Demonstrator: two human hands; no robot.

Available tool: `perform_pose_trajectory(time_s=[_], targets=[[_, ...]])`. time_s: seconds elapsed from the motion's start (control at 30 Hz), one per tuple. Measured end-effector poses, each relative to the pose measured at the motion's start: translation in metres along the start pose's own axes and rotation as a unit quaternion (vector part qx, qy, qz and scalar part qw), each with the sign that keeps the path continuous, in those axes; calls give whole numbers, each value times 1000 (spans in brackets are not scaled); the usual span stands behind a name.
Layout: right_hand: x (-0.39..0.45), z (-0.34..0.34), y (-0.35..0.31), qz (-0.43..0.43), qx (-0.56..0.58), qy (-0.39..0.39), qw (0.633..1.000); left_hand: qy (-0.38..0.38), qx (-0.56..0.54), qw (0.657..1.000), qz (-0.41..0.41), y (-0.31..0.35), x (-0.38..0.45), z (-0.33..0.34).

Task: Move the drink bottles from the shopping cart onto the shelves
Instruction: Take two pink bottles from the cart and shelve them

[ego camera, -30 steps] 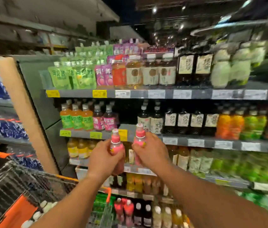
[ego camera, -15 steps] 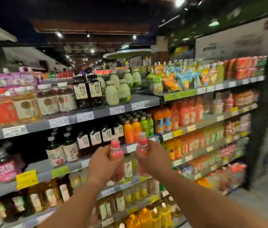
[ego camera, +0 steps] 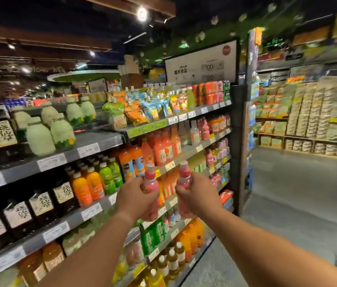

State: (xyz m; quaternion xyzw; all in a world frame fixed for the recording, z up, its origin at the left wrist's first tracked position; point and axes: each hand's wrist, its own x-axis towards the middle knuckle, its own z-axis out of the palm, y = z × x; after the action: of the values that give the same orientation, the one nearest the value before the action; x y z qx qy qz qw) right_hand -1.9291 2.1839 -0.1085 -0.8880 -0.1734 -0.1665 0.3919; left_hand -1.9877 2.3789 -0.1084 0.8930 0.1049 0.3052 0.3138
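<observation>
Left hand (ego camera: 137, 200) grips small pink plastic drink bottle (ego camera: 150, 184) — right hand (ego camera: 193, 198) grips second pink bottle (ego camera: 184, 179), both upright before grey metal shelves (ego camera: 93, 145).

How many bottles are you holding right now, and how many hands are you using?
Pink drink bottles in hand: 2, one in the left hand (pink bottle) and one in the right hand (second pink bottle)
Hands holding bottles: 2
Total: 4 things, 2 bottles and 2 hands
</observation>
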Motion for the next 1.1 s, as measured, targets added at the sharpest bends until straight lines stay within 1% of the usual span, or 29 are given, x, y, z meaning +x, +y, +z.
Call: perform_pose_trajectory(time_s=[0.07, 0.23, 0.33, 0.5, 0.6, 0.67, 0.8, 0.97, 1.1], targets=[[18, -12, 22, 4, -10, 16, 1000, -3, -2, 1000, 13, 18, 18, 25], [67, -47, 81, 23, -24, 28, 999, -14, 7, 999, 36, 64, 65, 91], [99, -65, 118, 24, -36, 34, 998, -14, -8, 999, 44, 90, 93, 132], [158, -84, 171, 31, -63, 35, 997, -46, -12, 997, 59, 122, 138, 198], [195, -83, 204, 40, -57, 44, 997, -63, -38, 996, 57, 131, 168, 238], [222, -78, 225, 44, -56, 49, 996, -75, -28, 995, 62, 131, 191, 266], [278, -68, 267, 64, -74, 39, 994, -82, -50, 994, 50, 127, 241, 321], [348, -57, 316, 94, -51, 60, 992, -90, -70, 993, 41, 131, 309, 388], [399, -51, 357, 95, -46, 63, 992, -97, -82, 991, 36, 139, 354, 439]])
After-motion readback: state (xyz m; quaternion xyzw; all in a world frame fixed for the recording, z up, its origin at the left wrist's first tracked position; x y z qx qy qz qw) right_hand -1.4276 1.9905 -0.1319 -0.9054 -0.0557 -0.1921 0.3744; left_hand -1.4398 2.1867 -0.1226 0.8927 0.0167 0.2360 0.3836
